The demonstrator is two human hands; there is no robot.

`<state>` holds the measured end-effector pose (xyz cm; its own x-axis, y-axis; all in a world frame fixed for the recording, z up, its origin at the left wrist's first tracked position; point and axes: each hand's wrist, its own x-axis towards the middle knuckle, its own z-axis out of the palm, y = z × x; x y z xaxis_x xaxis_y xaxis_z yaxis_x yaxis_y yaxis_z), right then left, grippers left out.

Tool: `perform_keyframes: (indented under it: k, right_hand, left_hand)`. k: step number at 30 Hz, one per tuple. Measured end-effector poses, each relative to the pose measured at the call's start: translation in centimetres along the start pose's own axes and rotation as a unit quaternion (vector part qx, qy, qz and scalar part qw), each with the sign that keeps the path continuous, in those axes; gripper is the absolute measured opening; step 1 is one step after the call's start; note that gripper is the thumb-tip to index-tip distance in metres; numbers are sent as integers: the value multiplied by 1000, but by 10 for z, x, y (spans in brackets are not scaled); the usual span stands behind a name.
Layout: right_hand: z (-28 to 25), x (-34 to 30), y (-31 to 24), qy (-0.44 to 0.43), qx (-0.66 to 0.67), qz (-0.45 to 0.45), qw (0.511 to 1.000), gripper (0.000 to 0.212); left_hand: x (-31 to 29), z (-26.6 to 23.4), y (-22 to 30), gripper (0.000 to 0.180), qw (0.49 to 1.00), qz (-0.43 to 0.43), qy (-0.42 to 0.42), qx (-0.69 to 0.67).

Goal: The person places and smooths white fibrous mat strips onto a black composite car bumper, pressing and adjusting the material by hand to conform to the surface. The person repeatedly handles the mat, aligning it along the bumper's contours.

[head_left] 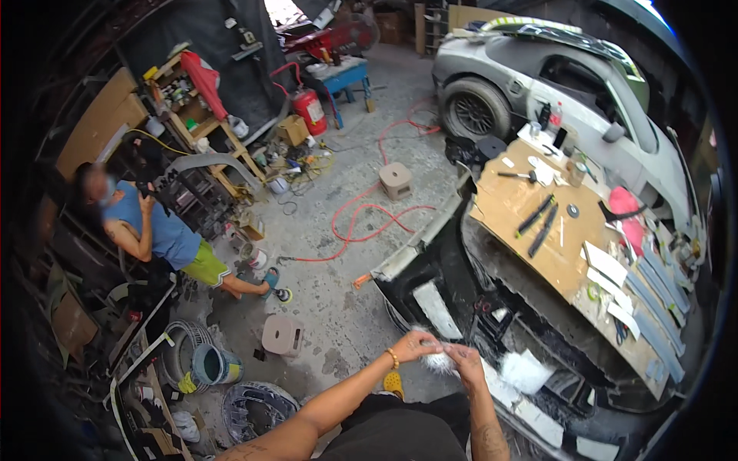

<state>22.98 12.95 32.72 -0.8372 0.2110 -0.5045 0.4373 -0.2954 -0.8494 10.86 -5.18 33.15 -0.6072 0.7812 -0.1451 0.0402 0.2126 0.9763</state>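
My left hand (415,346), with a beaded bracelet at its wrist, and my right hand (467,363) meet at the lower middle of the head view. Between them they pinch a tuft of white fibre (440,363), frayed and whitish like glass-fibre mat. Fingers of both hands are closed at its upper edge. Just beyond my hands lies a black car bumper (403,296) with white patches on it. One pale rectangular patch (436,310) is close to my fingertips. To the right of my right hand, a larger white fibre sheet (526,372) rests on the bumper.
A cardboard-topped table (507,184) at the right bears tools, grey strips and a bottle. Behind it stands a grey car (530,77). A red hose (354,223) crosses the floor near two stools (396,181). Another person (165,230) stands at the left beside buckets (215,364).
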Motion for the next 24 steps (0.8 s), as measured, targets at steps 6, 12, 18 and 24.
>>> perform_keyframes:
  k: [6,12,18,24]
  right_hand:
    - [-15,-12,-17,-14,-58,-32,998,38]
    - [-69,-20,-6,46,30,64,996,27]
    - [-134,-41,-8,112,70,69,989,28]
    - [-190,-44,4,172,90,53,980,26]
  left_hand:
    - [13,3,4,24,994,-61,-44,84]
    - [48,63,19,29,992,-95,-80,6]
    - [96,131,12,30,982,-127,-142,15]
    - [125,171,22,47,976,-114,-163,91]
